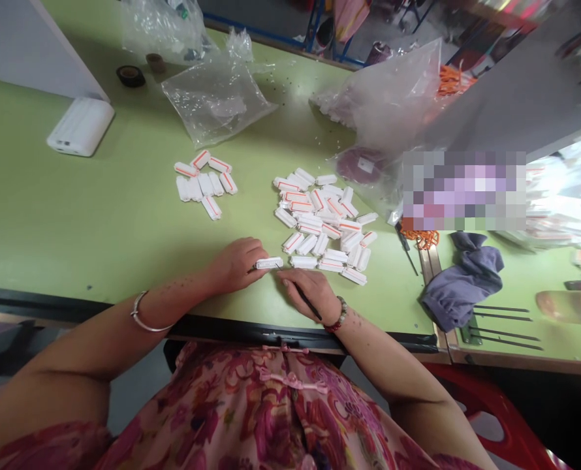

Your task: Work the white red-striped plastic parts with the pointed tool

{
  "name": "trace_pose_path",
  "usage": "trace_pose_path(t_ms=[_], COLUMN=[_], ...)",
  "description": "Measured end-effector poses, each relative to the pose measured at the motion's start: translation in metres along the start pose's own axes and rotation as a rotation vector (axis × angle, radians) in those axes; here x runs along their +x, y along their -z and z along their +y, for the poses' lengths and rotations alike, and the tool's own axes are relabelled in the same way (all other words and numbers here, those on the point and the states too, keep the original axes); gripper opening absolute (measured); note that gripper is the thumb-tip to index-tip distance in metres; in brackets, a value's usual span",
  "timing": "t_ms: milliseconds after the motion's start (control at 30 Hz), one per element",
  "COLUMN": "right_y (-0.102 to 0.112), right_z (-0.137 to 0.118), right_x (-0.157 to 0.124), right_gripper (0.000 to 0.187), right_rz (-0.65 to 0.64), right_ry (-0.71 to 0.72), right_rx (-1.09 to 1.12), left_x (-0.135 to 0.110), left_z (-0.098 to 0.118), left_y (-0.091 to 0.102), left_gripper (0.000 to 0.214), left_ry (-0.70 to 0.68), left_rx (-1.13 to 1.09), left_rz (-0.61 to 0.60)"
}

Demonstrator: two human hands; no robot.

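The green workbench [75,215] stretches out ahead of you, with clear plastic bags [217,98] lying on the far side of the larger heap of orange-striped white plastic pieces [320,222]. A single white ribbed piece [269,263] sits just to the near left of that heap. Your left hand [236,264] is clenched around its left end, while your right hand [306,290] grasps a thin black rod [308,303], with its fingertips [281,275] right by the piece's other end; whether they touch it, you can't tell from here. A smaller cluster of pieces [205,183] lies left of the heap, and a purple cloth [461,281] lies to its right. With so small a piece pinched by one end, a slip could flick it into the heap. Your right wrist is also close enough that a sideways move could scatter the nearest pieces toward the bench edge [290,336].
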State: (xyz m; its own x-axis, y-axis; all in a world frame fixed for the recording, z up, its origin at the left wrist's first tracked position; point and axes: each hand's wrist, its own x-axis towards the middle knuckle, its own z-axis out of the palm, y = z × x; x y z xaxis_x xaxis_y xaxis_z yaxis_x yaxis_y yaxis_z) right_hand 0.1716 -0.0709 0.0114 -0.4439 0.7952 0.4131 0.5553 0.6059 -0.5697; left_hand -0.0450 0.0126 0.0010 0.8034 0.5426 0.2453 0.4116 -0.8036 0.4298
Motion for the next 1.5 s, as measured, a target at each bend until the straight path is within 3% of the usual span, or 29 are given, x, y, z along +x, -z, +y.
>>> trace_pose_path(t_ms=[367, 700, 1000, 1233, 1367, 1500], right_y=[-0.001, 0.0, 0.002, -0.001, 0.001, 0.004], right_z=[-0.003, -0.006, -0.005, -0.006, -0.004, -0.003], right_x=[0.003, 0.005, 0.007, 0.008, 0.008, 0.007], right_gripper=[0.021, 0.014, 0.02, 0.022, 0.021, 0.02], right_rz=[-0.019, 0.053, -0.021, -0.009, 0.019, -0.011], right_ry=[-0.052, -0.195, -0.137, -0.125, -0.111, -0.079], right_rx=[0.019, -0.064, -0.034, -0.083, -0.067, -0.072], left_x=[0.002, 0.001, 0.0, 0.002, 0.003, 0.0], left_z=[0.009, 0.008, 0.005, 0.008, 0.003, -0.008], left_y=[0.005, 0.006, 0.004, 0.003, 0.01, 0.027], left_gripper=[0.023, 0.019, 0.018, 0.022, 0.022, 0.023], left_ry=[-0.069, 0.024, 0.018, -0.029, 0.071, 0.322], left_rx=[0.163, 0.052, 0.045, 0.118, 0.216, 0.447], left_rz=[-0.038, -0.005, 0.004, -0.001, 0.001, 0.13])
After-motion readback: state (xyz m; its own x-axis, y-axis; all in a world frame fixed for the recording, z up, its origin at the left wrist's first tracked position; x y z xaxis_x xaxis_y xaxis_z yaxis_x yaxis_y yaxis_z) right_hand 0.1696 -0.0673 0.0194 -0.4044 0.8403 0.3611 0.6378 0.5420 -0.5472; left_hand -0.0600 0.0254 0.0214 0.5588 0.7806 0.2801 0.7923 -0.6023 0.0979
